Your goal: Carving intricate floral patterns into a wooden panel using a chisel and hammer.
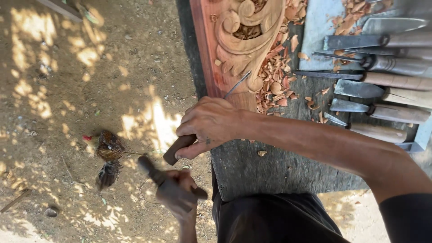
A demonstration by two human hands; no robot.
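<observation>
Carved board: a reddish wooden board [211, 49] with a raised scroll and leaf pattern lies on the bench at the top middle of the view, one end running out of the top edge.
Chisel: a thin metal blade [237, 84] slants up to the carved scroll; its dark wooden handle [177, 148] sticks out below the fist.
Right hand: the right hand [209, 126] is closed tight around the chisel handle, the forearm reaching in from the lower right.
Left hand: the left hand [177, 193] is wrapped around a dark mallet [155, 175], blurred, just below the chisel handle's end; whether the two touch cannot be told.
Shavings: pale and reddish wood chips [274, 76] are heaped beside the board's right edge, and more lie in the hollows of the carving.
Bench: a grey, rough, weathered slab [270, 171] carries the board; its near end stops just above the person's dark clothing.
Spare tools: a row of chisels and gouges [382, 81] with wooden handles lies on the right, blades pointing left, partly on a pale grey sheet [319, 31].
Ground: bare sandy earth [67, 112] on the left, dappled with sunlight and shade.
On the ground: a small dark feathered bird [109, 148], well left of the hands, with twigs and pebbles scattered round.
</observation>
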